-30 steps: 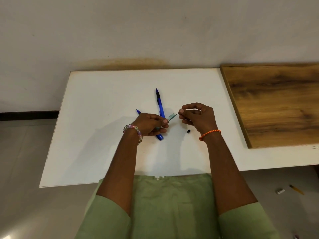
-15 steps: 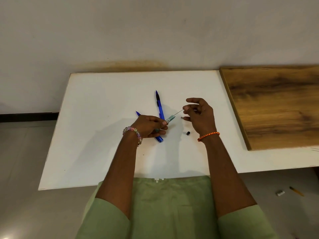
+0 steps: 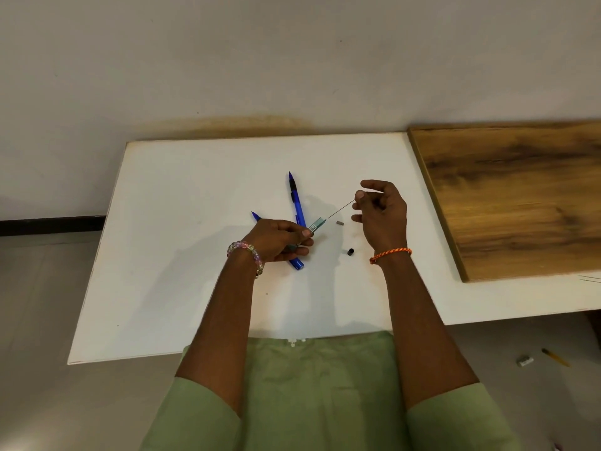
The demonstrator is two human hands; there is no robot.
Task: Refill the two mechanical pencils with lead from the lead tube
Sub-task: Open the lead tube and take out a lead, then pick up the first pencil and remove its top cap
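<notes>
**Lead half out of the tube, two pencils lying on the bench**

Two blue mechanical pencils lie crossed on the white bench: one pencil shows only its tip from under the left hand, the other pencil runs from near the wall back towards the person. The left hand's fingers curl round one greenish lead tube, its mouth pointing right. One thin lead runs from that mouth to the right hand, pinched between thumb and forefinger, the other fingers loosely curled. Two small bits lie between the hands: a grey piece and a black cap. A wooden board covers the bench's right end. The bench's far edge meets a pale wall; its left part lies bare. On the floor at right lie one eraser and one yellow pencil.
</notes>
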